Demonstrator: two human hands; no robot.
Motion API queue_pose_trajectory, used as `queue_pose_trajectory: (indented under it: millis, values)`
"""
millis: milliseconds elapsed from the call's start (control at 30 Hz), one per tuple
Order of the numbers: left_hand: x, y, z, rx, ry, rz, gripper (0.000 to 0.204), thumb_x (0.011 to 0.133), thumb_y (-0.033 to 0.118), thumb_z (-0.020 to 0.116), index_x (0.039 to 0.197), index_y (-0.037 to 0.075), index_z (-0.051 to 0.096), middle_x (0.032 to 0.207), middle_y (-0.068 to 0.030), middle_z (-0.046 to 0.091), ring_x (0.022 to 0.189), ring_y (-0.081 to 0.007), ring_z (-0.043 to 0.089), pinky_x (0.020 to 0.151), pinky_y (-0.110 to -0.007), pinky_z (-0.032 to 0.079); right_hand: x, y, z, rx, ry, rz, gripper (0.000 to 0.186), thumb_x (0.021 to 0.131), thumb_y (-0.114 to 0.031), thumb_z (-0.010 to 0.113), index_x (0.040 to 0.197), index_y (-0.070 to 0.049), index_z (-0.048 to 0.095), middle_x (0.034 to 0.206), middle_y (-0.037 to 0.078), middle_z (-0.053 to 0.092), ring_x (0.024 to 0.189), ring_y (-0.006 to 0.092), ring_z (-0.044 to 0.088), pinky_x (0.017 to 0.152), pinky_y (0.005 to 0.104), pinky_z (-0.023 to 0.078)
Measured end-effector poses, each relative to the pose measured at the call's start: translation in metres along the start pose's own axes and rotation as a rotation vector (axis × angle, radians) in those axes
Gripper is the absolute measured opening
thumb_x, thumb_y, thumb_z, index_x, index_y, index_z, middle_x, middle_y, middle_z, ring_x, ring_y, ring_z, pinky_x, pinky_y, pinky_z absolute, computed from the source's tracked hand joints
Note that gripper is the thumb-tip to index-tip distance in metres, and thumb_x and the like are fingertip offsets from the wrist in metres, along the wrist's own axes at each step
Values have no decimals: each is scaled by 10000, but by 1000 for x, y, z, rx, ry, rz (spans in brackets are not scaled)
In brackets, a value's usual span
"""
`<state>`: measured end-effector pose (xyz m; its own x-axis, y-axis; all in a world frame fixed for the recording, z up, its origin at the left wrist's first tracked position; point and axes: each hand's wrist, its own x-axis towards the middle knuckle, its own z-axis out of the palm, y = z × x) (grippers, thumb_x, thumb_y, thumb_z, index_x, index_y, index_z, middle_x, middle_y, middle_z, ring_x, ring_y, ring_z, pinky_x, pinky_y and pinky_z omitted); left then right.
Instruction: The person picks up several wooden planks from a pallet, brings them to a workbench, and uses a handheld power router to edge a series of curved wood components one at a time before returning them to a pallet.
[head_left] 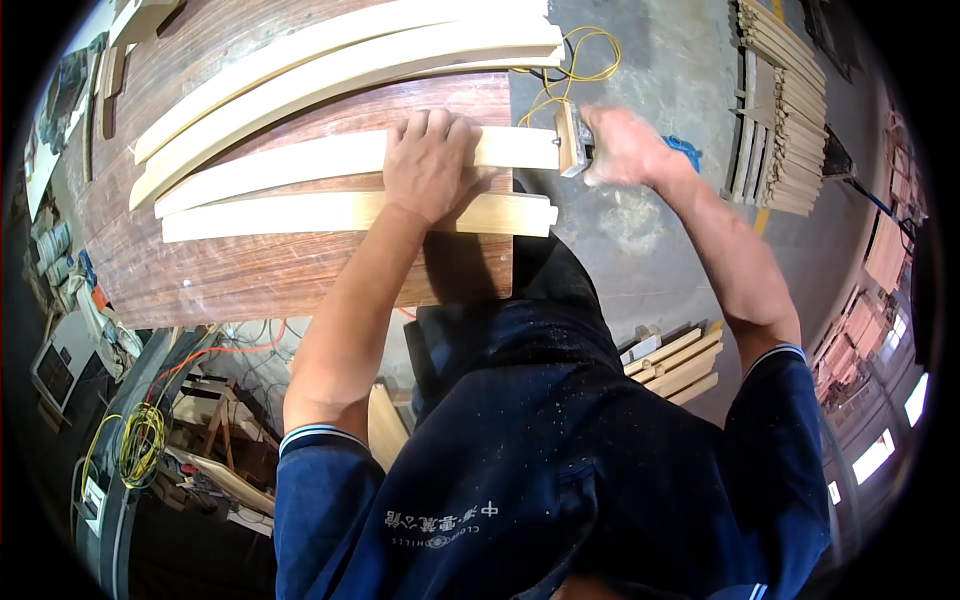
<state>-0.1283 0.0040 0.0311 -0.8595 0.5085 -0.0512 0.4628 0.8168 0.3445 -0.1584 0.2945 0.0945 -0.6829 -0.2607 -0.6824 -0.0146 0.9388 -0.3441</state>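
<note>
My left hand (430, 165) lies flat on a pale, slightly curved wooden rail (290, 168), fingers across its top. The rail lies on a wood-grain tabletop (380, 272) with its right end past the edge. At that end my right hand (628, 148) is closed around a hand-held tool with a flat wooden plate (570, 140) and a metal part. The plate stands upright at the rail's end; I cannot tell the tool's kind, as my fingers cover it. Something blue (683, 150) shows behind my right wrist. A second rail (290, 216) lies nearer me.
Several more curved rails (340, 85) lie at the table's far side. A yellow cord (598, 72) loops on the concrete floor beyond the right edge. Stacked wood strips (795, 130) stand at far right, with more strips (680, 365) beside me. A coiled yellow hose (142, 445) hangs at lower left.
</note>
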Motion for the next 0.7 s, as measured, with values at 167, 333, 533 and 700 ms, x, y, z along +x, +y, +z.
queue_pose_trajectory:
  millis: [167, 333, 533, 700]
  values:
    - [1, -1, 0, 73, 17, 16, 577, 795, 611, 812, 1132, 168, 658, 1133, -53, 606, 1143, -265, 551, 1027, -451, 420, -17, -3, 11, 19, -5, 13, 558, 658, -183, 820, 1155, -2, 643, 1112, 253, 727, 1100, 448, 686, 947, 505, 565]
    - [3, 0, 1, 127, -16, 10, 606, 816, 652, 776, 1121, 140, 665, 1142, -67, 625, 1151, -275, 565, 1032, -461, 429, -22, -6, 14, -27, 36, -13, 491, 666, -187, 813, 1080, 5, 633, 1091, 249, 713, 1093, 449, 681, 953, 512, 559]
    - [4, 1, -3, 154, -41, 23, 608, 836, 662, 757, 1111, 127, 670, 1135, -79, 630, 1124, -280, 582, 1036, -465, 432, -27, -10, 16, -56, 68, -12, 465, 671, -188, 817, 1047, 13, 630, 1114, 254, 693, 1112, 451, 667, 962, 513, 557]
    - [4, 2, -4, 165, -47, 24, 590, 827, 640, 777, 1114, 135, 672, 1126, -76, 629, 1130, -269, 586, 1040, -453, 429, -27, -4, 23, -66, 44, -12, 555, 641, -188, 827, 1107, 18, 607, 1144, 260, 669, 1119, 462, 646, 979, 510, 553]
